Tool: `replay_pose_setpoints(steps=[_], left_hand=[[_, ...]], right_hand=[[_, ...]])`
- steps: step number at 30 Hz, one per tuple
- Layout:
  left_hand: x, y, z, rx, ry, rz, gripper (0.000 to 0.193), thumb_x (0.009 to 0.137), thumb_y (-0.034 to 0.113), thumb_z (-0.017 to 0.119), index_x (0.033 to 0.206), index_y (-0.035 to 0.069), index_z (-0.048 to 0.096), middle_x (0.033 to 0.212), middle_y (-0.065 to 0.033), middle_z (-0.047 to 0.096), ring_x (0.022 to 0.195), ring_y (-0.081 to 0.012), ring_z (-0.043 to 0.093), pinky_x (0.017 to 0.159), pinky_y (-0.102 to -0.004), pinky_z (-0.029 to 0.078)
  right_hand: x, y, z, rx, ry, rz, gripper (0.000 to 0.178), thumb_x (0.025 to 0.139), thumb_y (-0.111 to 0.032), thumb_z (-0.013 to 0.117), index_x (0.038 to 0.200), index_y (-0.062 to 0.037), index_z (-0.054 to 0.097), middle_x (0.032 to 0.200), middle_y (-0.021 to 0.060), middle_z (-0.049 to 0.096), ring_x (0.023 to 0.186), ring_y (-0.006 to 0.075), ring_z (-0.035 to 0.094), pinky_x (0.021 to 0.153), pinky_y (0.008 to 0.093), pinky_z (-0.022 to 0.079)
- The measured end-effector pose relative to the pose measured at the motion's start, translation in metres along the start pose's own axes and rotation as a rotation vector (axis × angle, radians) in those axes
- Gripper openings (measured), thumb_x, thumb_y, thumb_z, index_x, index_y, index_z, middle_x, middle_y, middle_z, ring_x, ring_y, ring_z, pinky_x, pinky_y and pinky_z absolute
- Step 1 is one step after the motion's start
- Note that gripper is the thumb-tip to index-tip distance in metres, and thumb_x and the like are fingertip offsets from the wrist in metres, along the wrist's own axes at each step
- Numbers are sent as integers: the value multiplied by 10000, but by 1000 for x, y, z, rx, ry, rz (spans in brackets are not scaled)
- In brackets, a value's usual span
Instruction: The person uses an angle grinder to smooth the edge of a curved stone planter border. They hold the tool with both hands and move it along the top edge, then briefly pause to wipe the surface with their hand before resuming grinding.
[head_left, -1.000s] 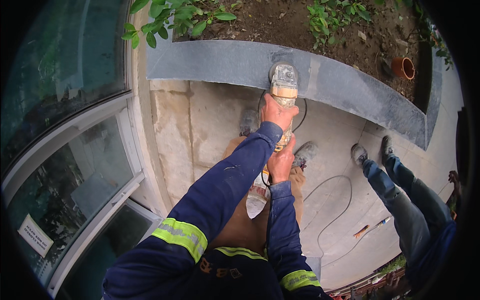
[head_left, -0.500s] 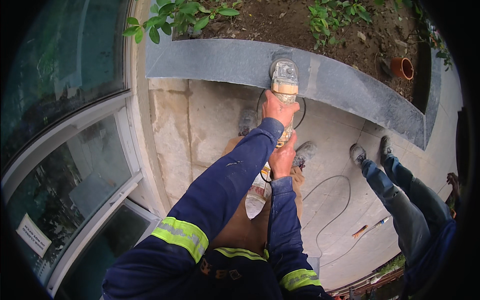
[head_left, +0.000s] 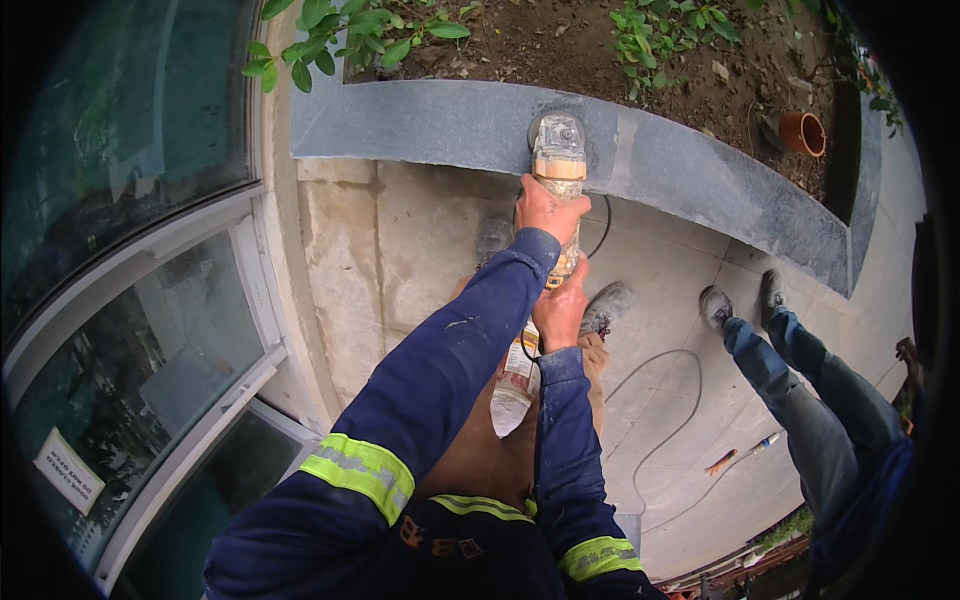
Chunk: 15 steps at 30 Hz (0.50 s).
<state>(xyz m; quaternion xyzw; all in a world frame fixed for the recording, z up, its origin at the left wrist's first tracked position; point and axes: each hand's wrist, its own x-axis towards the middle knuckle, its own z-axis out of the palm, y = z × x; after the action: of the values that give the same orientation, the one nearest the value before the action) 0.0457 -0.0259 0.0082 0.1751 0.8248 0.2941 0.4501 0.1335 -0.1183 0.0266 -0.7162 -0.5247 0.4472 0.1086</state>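
A dusty angle grinder (head_left: 559, 165) spans from my hands to the grey stone coping (head_left: 430, 122), its round disc resting on the top face. My left hand (head_left: 548, 212) is wrapped round the front of the grinder's body, behind the orange-tan collar. Farther back, my right hand (head_left: 562, 308) grips the rear end of the same tool, where a dark cord leaves it. A worn bottle-like container (head_left: 515, 385) with a printed label shows between my forearms; what supports it is hidden.
Soil and leafy plants (head_left: 665, 45) lie behind the coping, with a terracotta pot (head_left: 800, 133) on its side. A cable (head_left: 690, 380) loops over the paving. Another person's legs (head_left: 790, 380) stand at the right. A glass door (head_left: 150, 330) closes off the left side.
The grinder has shifted slightly left along the coping, and both hands have moved with it, grip unchanged. The other person's feet stay where they were.
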Motion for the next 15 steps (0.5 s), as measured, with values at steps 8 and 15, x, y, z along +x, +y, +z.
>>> replay_pose_setpoints(steps=[8,15], left_hand=[[-7,-3,1,33,-28,-61,698,645,289,806,1144,-59,465,1060,-248,656,992,-348,662,902,-390,502],[10,15,3,4,6,-16,708,623,271,793,1136,-72,447,1040,-275,648,980,-395,652,887,-410,505]], right_hand=[[-12,3,-6,-60,13,22,680,776,-113,716,1331,-36,329,839,288,659,843,477,641,702,494,509],[12,-8,-4,3,27,-31,684,763,-121,728,1324,-31,347,826,285,659,824,484,636,676,507,502]])
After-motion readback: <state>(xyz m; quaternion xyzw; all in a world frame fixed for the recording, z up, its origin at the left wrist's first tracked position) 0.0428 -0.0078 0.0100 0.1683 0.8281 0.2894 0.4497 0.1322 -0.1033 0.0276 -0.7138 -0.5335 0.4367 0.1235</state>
